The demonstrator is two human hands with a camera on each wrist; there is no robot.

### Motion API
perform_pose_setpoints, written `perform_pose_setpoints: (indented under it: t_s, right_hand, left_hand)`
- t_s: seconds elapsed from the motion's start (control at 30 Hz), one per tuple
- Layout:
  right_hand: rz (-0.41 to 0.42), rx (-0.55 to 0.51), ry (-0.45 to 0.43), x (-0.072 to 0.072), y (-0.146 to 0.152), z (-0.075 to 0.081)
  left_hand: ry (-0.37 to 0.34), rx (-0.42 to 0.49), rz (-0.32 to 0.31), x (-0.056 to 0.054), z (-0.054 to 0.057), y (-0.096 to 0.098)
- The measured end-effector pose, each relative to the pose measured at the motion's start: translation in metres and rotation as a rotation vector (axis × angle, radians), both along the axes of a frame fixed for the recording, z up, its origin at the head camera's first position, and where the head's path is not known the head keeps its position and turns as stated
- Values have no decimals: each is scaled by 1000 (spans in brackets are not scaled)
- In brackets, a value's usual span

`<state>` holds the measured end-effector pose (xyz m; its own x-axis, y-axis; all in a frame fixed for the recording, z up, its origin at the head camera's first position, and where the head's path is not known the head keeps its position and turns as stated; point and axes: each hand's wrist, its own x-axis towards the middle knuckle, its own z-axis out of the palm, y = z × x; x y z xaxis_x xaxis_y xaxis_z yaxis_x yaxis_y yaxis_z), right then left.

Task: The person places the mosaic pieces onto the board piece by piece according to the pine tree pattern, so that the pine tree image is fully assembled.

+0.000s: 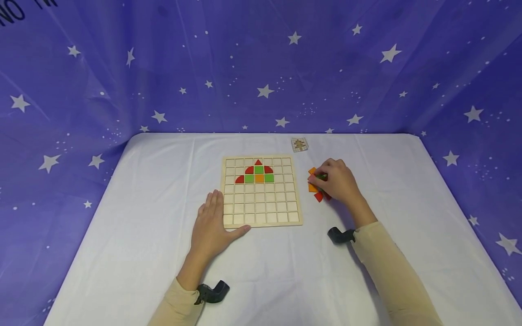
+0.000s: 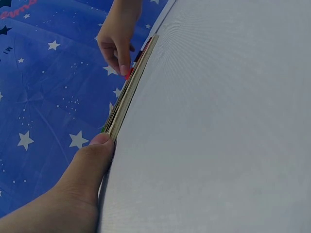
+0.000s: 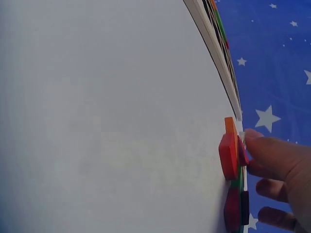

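A square wooden grid board (image 1: 261, 225) lies on the table. Red, green and orange tiles sit in its upper cells, with a red triangle (image 1: 258, 162) at the top. My left hand (image 1: 210, 224) rests at the board's front left corner, fingers straight along the left side and thumb (image 2: 99, 145) on the front edge. Right of the board, my right hand (image 1: 338, 181) is over a small pile of loose tiles (image 1: 312, 188). Its thumb and finger pinch a red tile (image 3: 243, 151), whose exact shape is partly hidden. The hand covers part of the pile.
A small card (image 1: 299, 144) with a brown tree-like pattern lies behind the board's right corner. White cloth covers the table (image 1: 163, 181). Behind it hangs a blue star-printed curtain (image 1: 228, 68). Each wrist wears a black camera mount (image 1: 214, 292).
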<state>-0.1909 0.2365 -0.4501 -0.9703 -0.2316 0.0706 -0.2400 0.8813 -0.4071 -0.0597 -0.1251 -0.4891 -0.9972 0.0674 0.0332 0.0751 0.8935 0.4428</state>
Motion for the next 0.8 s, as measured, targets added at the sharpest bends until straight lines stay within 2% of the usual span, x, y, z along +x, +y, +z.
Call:
perform_pose_setpoints:
  t_s: [0.27, 0.47, 0.8]
  right_hand:
    - [43, 19, 25, 0, -4, -1]
    - [76, 26, 8, -2, -11, 2]
    - [94, 60, -115, -9, -17, 9]
  left_hand:
    - [-9, 3, 1, 1, 1, -1]
    - [-6, 9, 0, 1, 0, -1]
    - [-8, 13, 3, 1, 0, -1]
